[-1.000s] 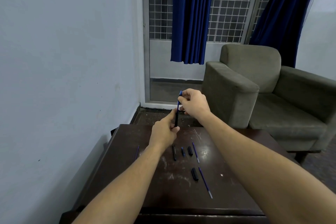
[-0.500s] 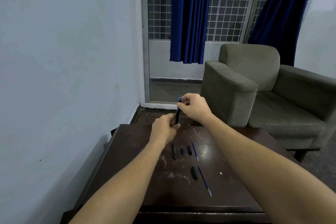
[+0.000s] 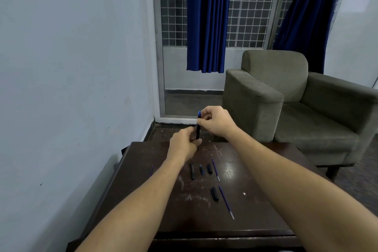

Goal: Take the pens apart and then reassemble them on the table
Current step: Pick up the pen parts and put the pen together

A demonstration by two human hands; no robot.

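Pinching the pen (image 3: 198, 130) near its blue top end, the right hand (image 3: 216, 121) had thumb and fingertips closed on it, and the left hand (image 3: 184, 143) was curled round the black lower part. Pen was close to upright, up in the air above the far edge of the table (image 3: 255, 200). (poster 1)

ok, so what else was lying around, anything blocking the view? (poster 2)

Left hand hid the pen's bottom end, so couldn't tell you about that. Between the forearms on the tabletop, loose bits sat in a row: a black barrel (image 3: 192, 171), a small blue piece (image 3: 201, 170), a short black piece (image 3: 209, 169) and a thin refill (image 3: 215, 170). Nearer the camera was a second black piece (image 3: 214, 194) just beside a second refill (image 3: 226, 202). A third refill (image 3: 151, 170) was off near the left edge. Grey armchair (image 3: 286, 98) sat behind on the right, blue curtains (image 3: 206, 18) further back. (poster 1)
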